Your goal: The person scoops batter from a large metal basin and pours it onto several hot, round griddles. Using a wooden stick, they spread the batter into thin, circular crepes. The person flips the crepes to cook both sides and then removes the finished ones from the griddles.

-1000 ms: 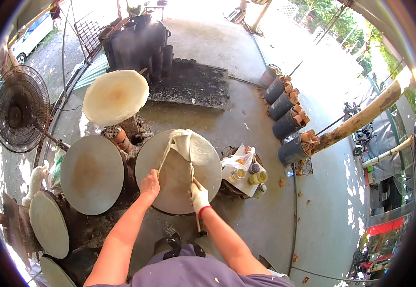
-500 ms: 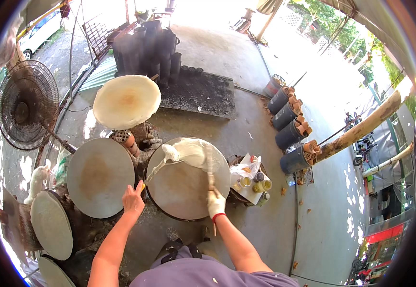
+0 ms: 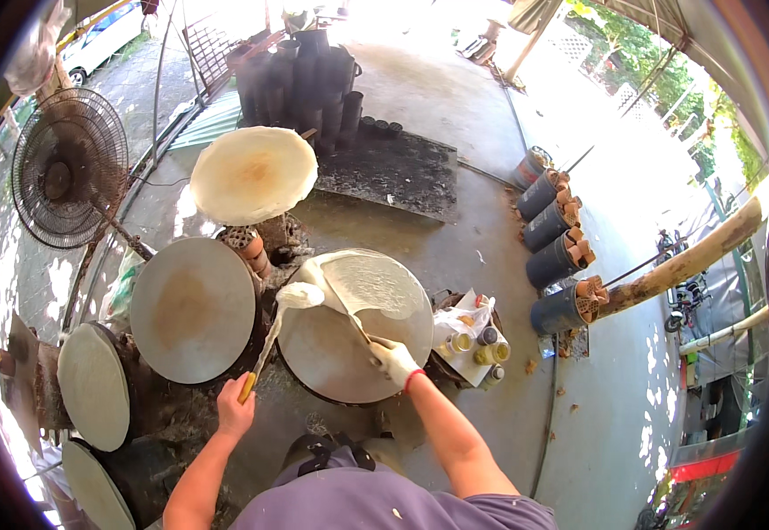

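Pale batter [image 3: 389,287] spread over far half of round griddle [image 3: 340,362]; near half bare. Gloved right hand [image 3: 395,363] closed round handle of spreader [image 3: 361,333], at batter's near edge. Left hand [image 3: 235,409] gripping yellow-handled ladle [image 3: 299,295], its coated bowl at griddle's left rim; contact unclear. Left: second griddle [image 3: 192,309], bare, browned centre. Right: jars [image 3: 491,354]. Far left: fan [image 3: 68,168].

Outdoor kitchen (open-sided) under a canopy [image 3: 711,31]; round griddles [image 3: 336,358]; fan [image 3: 68,172]; concrete floor [image 3: 609,415]
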{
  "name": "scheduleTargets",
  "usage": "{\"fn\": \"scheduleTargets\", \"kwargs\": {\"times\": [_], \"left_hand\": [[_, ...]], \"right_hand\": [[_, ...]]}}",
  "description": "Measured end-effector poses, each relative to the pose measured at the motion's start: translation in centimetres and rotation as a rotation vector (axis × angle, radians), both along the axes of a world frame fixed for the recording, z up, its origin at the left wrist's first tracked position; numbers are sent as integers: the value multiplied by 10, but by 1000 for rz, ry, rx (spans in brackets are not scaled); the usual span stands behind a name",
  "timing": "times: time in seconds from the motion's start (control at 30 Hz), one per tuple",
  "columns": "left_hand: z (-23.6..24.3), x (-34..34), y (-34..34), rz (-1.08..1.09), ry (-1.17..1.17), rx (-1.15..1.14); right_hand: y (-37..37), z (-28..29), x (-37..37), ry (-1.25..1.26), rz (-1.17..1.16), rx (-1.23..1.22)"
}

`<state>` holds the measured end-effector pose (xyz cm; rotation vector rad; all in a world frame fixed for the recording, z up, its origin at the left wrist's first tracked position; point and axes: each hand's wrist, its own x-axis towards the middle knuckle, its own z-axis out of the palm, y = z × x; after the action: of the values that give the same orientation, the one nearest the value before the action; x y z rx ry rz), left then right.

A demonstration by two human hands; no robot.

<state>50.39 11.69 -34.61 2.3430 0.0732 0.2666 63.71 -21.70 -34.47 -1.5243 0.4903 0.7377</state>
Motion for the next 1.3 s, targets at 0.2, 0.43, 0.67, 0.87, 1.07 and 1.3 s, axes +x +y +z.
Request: {"fn": "scheduleTargets", "kwargs": {"times": [0.2, 0.43, 0.67, 0.87, 1.07, 1.3], "left_hand": [[-5, -19, -26, 162, 83, -467], [20, -27, -95, 404, 282, -1084], [18, -55, -137, 626, 345, -1069], [-19, -67, -141, 676, 361, -713], [-6, -82, -167, 554, 332, -86], [-4, -141, -211, 396, 496, 145]], "right_hand": [[-51, -64, 8, -479, -123, -344], [-69, -47, 37, -158, 103, -150], [-66, -14, 48, -16, 507, -144], [-63, -31, 105, -203, 424, -106], [-123, -15, 66, 212, 718, 136], [-90, -32, 92, -132, 351, -83]]}}
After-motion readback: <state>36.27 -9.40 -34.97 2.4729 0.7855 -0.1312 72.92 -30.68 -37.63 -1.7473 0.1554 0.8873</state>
